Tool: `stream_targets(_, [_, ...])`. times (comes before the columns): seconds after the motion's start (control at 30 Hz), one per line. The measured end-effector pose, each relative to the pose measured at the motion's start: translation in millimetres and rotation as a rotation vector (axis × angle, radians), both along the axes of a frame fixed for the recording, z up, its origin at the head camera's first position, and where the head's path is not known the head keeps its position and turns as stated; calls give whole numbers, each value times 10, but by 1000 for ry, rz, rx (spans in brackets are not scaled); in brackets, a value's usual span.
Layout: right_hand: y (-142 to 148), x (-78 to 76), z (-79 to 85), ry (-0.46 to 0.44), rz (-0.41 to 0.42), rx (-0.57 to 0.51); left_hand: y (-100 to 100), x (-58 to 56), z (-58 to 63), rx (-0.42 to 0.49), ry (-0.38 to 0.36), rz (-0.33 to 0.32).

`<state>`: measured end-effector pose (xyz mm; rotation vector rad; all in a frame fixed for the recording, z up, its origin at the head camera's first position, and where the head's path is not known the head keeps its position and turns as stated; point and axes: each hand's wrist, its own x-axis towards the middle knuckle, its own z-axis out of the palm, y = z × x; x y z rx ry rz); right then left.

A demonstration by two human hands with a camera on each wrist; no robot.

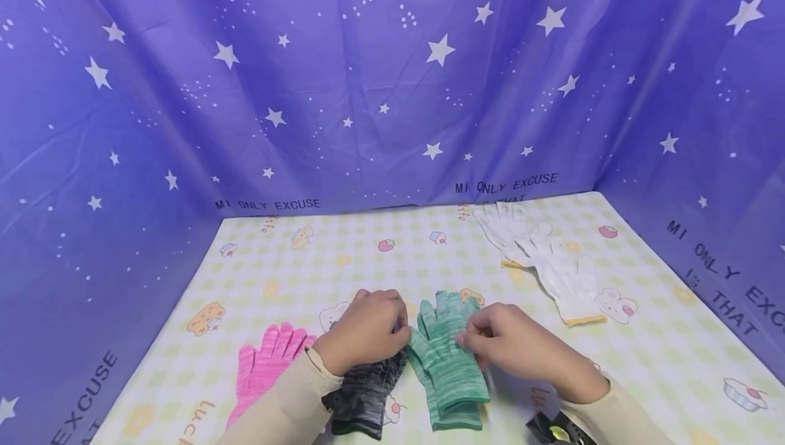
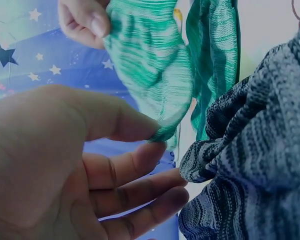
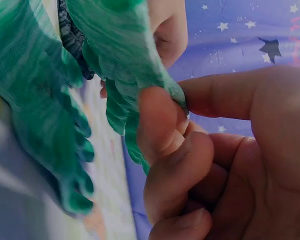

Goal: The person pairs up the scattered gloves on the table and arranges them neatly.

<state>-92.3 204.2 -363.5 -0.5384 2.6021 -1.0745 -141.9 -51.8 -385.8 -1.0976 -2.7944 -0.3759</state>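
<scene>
My left hand [image 1: 368, 329] pinches the thumb tip of the upper green knit glove [image 1: 455, 356] between thumb and forefinger, as the left wrist view shows. On the other side, my right hand [image 1: 518, 343] pinches that glove's side edge. A second green glove [image 1: 456, 421] lies beneath it, mostly covered, and the right wrist view shows the upper glove lifted apart from it. Dark grey knit gloves [image 1: 368, 397] lie under and beside my left hand, partly hidden by it.
A pink glove [image 1: 264, 366] lies at the left, partly behind my left sleeve. Two white gloves with yellow cuffs [image 1: 570, 285] rest toward the back right of the checked tablecloth [image 1: 343, 281]. Purple star-patterned curtains [image 1: 368, 90] stand around the back and sides.
</scene>
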Motion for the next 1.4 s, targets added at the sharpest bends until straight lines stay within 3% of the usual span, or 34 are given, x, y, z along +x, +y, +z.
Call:
stream_targets(0.23, [-29, 1, -159, -32, 25, 8, 16, -8, 13, -5, -45, 22])
stream_targets(0.5, [-11, 12, -239, -69, 29, 20, 21, 3, -43, -43, -38, 35])
stream_targets(0.8, [14, 31, -305, -41, 27, 94, 28, 32, -58, -44, -29, 41])
stream_targets(1.07, [10, 23, -365, -9, 2, 158, 72, 85, -68, -92, 56, 42])
stream_targets(1.2, [0, 26, -374, 6, -11, 175, 167, 185, -48, -109, 100, -26])
stream_targets(1.4, [11, 32, -372, 52, -46, 150, 303, 396, -45, -153, 129, -234])
